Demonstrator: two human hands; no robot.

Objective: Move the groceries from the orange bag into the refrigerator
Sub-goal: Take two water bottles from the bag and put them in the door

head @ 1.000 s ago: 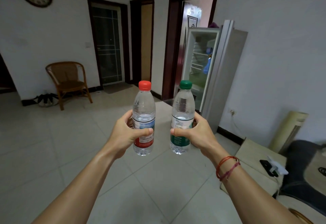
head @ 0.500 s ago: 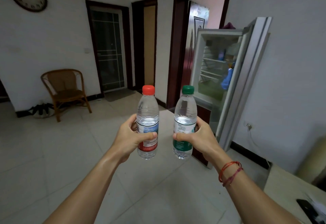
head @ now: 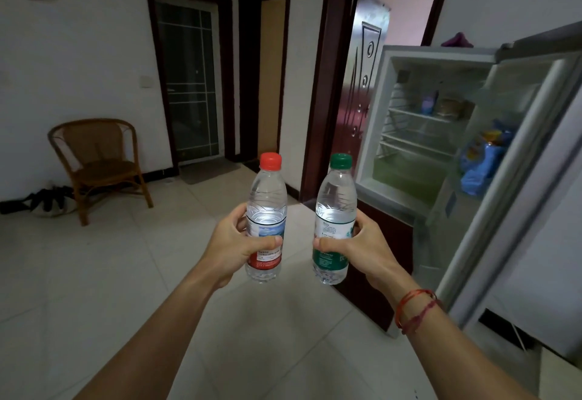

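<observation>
My left hand point(head: 234, 245) grips a clear water bottle with a red cap and red label point(head: 267, 207), held upright. My right hand point(head: 365, 250) grips a second water bottle with a green cap and green label point(head: 336, 201), also upright, a short gap beside the first. The refrigerator point(head: 378, 116) stands to the right with its upper door point(head: 516, 160) swung open. Wire shelves inside carry a few packages, and blue bags sit in the door rack. The orange bag is out of view.
A wicker chair point(head: 97, 160) stands at the left wall with dark shoes point(head: 47, 199) beside it. A dark metal door point(head: 362, 90) hangs open just left of the refrigerator. Two more doorways lie ahead across the pale tiled floor point(head: 94, 273).
I have walked closer to the refrigerator, which now looms larger at the right. Both bottles stay held in front of me in the same grip.
</observation>
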